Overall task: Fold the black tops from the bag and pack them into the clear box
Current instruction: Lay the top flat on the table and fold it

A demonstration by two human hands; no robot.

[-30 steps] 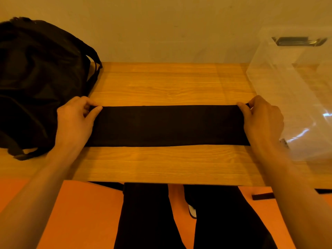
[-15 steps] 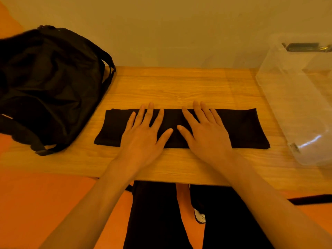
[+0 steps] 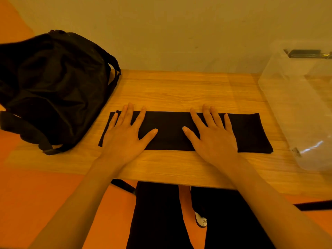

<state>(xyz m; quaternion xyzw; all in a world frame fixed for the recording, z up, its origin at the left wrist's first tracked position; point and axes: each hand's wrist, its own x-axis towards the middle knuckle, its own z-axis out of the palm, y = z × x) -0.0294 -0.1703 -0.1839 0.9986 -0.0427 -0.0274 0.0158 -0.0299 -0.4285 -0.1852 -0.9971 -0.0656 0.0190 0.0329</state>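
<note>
Black top (image 3: 170,132): folded into a long flat strip on bench (image 3: 179,90); left hand (image 3: 124,135) and right hand (image 3: 213,135) pressed flat on it, fingers spread, gripping nothing.

The left hand (image 3: 124,135) and right hand (image 3: 213,137) lie flat on the folded black top (image 3: 170,133), hiding the cloth under them. The black bag (image 3: 53,87) runs off the left edge, and its opening cannot be seen. The clear box (image 3: 296,105) is cut off at the right edge; a dark thing at its far rim is too unclear to name.
</note>
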